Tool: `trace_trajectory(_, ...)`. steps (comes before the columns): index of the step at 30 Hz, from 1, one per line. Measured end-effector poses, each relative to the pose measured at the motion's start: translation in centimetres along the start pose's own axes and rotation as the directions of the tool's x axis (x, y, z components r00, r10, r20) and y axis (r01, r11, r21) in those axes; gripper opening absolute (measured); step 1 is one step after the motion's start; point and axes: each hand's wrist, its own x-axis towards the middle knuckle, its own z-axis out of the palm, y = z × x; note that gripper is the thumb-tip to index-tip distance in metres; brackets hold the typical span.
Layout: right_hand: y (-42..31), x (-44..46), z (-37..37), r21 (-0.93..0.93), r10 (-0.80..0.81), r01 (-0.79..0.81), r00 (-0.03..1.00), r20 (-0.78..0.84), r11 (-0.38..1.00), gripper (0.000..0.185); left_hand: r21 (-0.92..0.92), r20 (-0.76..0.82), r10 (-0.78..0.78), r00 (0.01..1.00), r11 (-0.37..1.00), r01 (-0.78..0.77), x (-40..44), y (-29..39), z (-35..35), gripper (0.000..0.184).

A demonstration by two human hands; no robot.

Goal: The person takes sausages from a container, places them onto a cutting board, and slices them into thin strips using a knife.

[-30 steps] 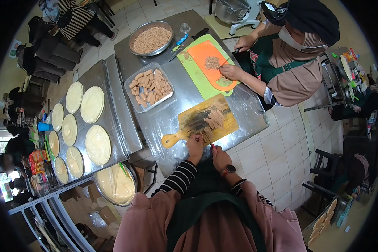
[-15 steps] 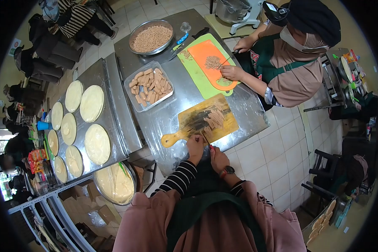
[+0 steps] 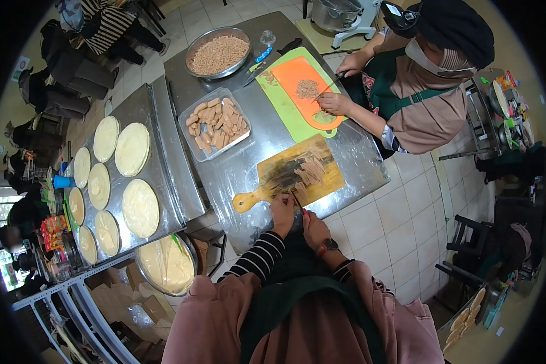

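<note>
The right grip [image 3: 316, 230] is wrapped around a red-handled knife [image 3: 305, 213], its blade [image 3: 296, 199] angled forward and left, close beside the left grip [image 3: 282, 210], whose hold cannot be made out. Brown strips [image 3: 311, 173] lie on a wooden board [image 3: 312, 146] ahead of the right grip, ahead and rightward of the left. Likely light, soft and easily torn, they suit a gentle fingertip pinch; the stiff-looking knife suits a firm handle hold.

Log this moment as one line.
left hand: at near edge of wooden board | right hand: holding red-handled knife | brown strips: on board | tub of brown pieces: on metal table
</note>
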Motion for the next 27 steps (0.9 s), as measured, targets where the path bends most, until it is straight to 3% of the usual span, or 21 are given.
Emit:
trace_trajectory(16, 0.1, 1.7, 0.4, 0.023, 0.009, -0.011, 0.998, 0.062, 1.0, 0.041, 0.001, 0.0, 0.036, 0.999, 0.999, -0.036, 0.4, -0.6, 0.2, 0.01)
trace_trajectory(18, 0.3, 1.9, 0.8, 0.018, -0.031, 0.031, 0.999, -0.019, 0.999, 0.043, -0.008, 0.003, 0.052, 0.999, 0.999, -0.052, 0.6, -0.8, 0.3, 0.01)
trace_trajectory(22, 0.0, 1.6, 0.3, 0.016, -0.036, 0.036, 0.999, -0.016, 0.999, 0.044, -0.009, 0.001, 0.047, 0.999, 0.999, -0.047, 0.3, -0.6, 0.2, 0.01)
trace_trajectory(27, 0.4, 0.4, -0.3, -0.013, 0.032, -0.031, 0.996, 0.089, 0.999, 0.042, -0.033, -0.005, 0.024, 1.0, 0.999, -0.024, 0.1, 0.2, -0.1, 0.01)
